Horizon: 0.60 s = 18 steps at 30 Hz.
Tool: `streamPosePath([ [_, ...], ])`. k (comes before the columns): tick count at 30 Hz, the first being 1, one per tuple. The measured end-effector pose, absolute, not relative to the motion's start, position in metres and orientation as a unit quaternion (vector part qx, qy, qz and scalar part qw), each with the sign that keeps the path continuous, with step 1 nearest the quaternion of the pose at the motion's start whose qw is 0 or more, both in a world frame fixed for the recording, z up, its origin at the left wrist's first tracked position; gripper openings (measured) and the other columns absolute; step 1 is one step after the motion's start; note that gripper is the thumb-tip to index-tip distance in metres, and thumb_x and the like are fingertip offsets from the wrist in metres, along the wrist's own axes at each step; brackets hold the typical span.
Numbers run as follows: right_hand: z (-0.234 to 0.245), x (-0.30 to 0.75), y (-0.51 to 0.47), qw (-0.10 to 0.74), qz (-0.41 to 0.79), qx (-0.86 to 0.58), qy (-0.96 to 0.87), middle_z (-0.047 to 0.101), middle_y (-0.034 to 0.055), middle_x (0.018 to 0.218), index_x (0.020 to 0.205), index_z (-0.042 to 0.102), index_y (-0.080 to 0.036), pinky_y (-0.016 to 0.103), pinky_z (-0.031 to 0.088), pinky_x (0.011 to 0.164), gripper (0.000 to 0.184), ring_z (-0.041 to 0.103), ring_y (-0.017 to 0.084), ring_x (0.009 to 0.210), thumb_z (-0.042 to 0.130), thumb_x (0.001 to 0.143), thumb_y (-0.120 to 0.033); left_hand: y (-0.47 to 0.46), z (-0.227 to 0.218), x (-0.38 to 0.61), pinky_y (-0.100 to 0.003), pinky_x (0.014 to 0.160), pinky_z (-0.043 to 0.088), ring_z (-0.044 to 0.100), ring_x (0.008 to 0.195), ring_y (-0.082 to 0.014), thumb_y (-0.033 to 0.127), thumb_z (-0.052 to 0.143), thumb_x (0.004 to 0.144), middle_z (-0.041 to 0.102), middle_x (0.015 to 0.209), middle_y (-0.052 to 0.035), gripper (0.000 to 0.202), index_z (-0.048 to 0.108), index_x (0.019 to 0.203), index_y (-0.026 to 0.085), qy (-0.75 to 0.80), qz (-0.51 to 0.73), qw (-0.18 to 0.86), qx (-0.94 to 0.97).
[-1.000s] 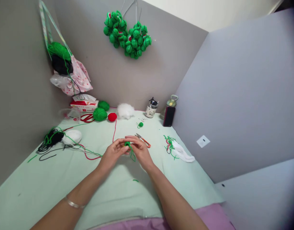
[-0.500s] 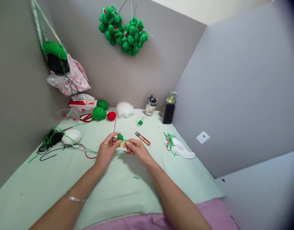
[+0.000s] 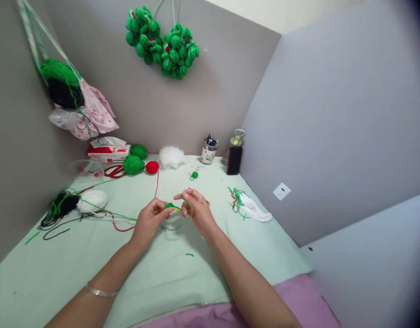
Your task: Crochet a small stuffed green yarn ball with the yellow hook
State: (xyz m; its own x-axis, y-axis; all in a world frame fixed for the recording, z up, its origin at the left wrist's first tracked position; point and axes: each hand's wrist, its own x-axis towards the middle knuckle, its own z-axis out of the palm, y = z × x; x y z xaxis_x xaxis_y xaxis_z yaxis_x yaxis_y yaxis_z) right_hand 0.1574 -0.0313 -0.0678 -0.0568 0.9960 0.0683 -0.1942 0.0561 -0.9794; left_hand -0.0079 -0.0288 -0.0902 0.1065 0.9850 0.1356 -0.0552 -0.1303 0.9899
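Observation:
Over the middle of the table, my left hand [image 3: 151,219] pinches a small green crocheted piece [image 3: 169,206]. A short yellow stick [image 3: 177,209], which looks like a crochet hook, juts from it toward the right; its far end is hard to see. My right hand [image 3: 197,208] is just to the right with curled fingers, and green yarn [image 3: 188,209] runs between them. Behind that hand lie orange thread snips [image 3: 208,203], mostly hidden. A loose green yarn strand [image 3: 172,228] hangs or lies below the hands.
Green yarn balls [image 3: 133,165], a red ball [image 3: 152,167], white stuffing [image 3: 171,157] and a jar [image 3: 209,152] line the back. Tangled black yarn [image 3: 64,205] lies left, yarn scraps [image 3: 239,200] right. A phone [image 3: 234,160] leans at the back right.
My right hand has lifted slightly and turned, its fingers now curled around the yarn. The green piece has tilted in my left hand. The snips have become mostly covered. The view has shifted right.

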Motion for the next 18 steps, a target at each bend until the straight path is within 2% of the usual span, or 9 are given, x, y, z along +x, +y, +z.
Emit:
streamPosePath([
  [3,-0.072,0.156,-0.032,0.501,0.529,-0.442,-0.524,0.070,-0.0019,0.080,0.096,0.062,-0.023,0.023,0.035,0.048,0.027,0.046,0.009,0.049,0.072,0.080,-0.042,-0.026,-0.090,-0.009,-0.028,0.069,0.049,0.062,0.065,-0.0145,0.048,0.080,0.074,0.064,0.075,0.0032,0.038,0.061,0.091,0.020,0.426,0.526,0.513,0.528],
  [5,-0.075,0.155,-0.032,0.462,0.520,-0.450,-0.561,0.067,-0.0028,0.067,0.083,0.067,-0.020,0.023,0.035,0.050,0.019,0.047,0.010,0.052,0.073,0.077,-0.036,-0.025,-0.091,-0.009,-0.029,0.070,0.050,0.063,0.066,-0.0150,0.048,0.079,0.075,0.065,0.076,0.0028,0.042,0.064,0.101,0.020,0.429,0.523,0.518,0.524],
  [7,-0.079,0.154,-0.032,0.437,0.502,-0.459,-0.588,0.062,-0.0036,0.059,0.070,0.066,-0.019,0.023,0.033,0.051,0.018,0.045,0.010,0.053,0.071,0.079,-0.033,-0.025,-0.092,-0.009,-0.029,0.071,0.051,0.064,0.067,-0.0154,0.048,0.078,0.076,0.067,0.079,0.0009,0.039,0.067,0.100,0.019,0.432,0.513,0.521,0.527],
  [9,-0.084,0.155,-0.030,0.430,0.474,-0.476,-0.603,0.058,-0.0047,0.056,0.066,0.064,-0.019,0.024,0.030,0.052,0.022,0.041,0.009,0.053,0.068,0.082,-0.033,-0.025,-0.093,-0.009,-0.030,0.073,0.052,0.066,0.069,-0.0160,0.048,0.077,0.078,0.070,0.082,-0.0008,0.035,0.069,0.095,0.018,0.436,0.503,0.524,0.532],
  [18,-0.099,0.158,-0.021,0.380,0.359,-0.536,-0.663,0.067,-0.0019,0.063,0.076,0.068,-0.019,0.024,0.038,0.055,0.016,0.053,0.012,0.058,0.063,0.088,-0.029,-0.026,-0.090,-0.010,-0.033,0.079,0.054,0.071,0.082,-0.0218,0.045,0.076,0.074,0.074,0.089,-0.0048,0.033,0.066,0.092,0.019,0.447,0.491,0.514,0.543],
])
